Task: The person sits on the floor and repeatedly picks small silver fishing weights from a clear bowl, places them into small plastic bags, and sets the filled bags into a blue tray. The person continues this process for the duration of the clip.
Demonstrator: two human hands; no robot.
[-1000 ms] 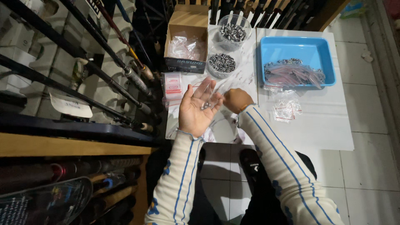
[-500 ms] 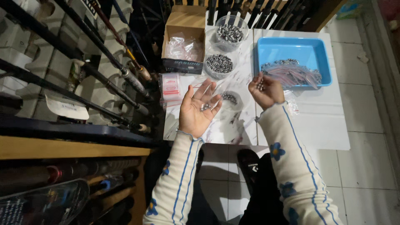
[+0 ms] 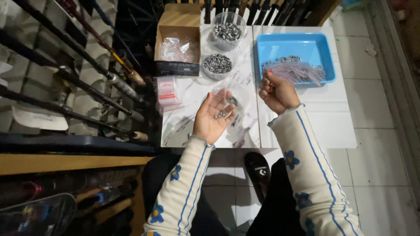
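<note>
So the left hand (image 3: 213,117) is held palm up over the white tabletop (image 3: 306,126), fingers loosely spread and a bit curled, with a few small grey metal pieces (image 3: 220,115) sitting loose in the palm. There's also a small clear plastic bag (image 3: 224,95) resting across those fingers, not pinched, just lying there.

Everything else, going off that left hand: right behind it on the tabletop is a clear shallow container (image 3: 235,97), partly hidden by the fingers. Further back from the hand there's a clear round tub (image 3: 217,65) of the same grey metal pieces, and behind that a second, taller clear tub (image 3: 228,29) of them. Off to the left of the hand, near the tabletop edge, is a small stack of red-and-white zip bags (image 3: 166,91), and beyond those an open cardboard box (image 3: 179,39) with crumpled clear plastic inside.

To the right of the left hand, and apart from it, the right hand (image 3: 277,92) is up with fingers curled in tight toward the palm. Can't tell whether there's anything in them. It's hovering just in front of a blue plastic tray (image 3: 297,46), which has a pile of filled little clear bags (image 3: 297,70) along its near side.

Way left of the hand are dark fishing rods (image 3: 87,74) on a rack. Below the hand, under the tabletop, a black slipper (image 3: 258,168) on the tile floor.
</note>
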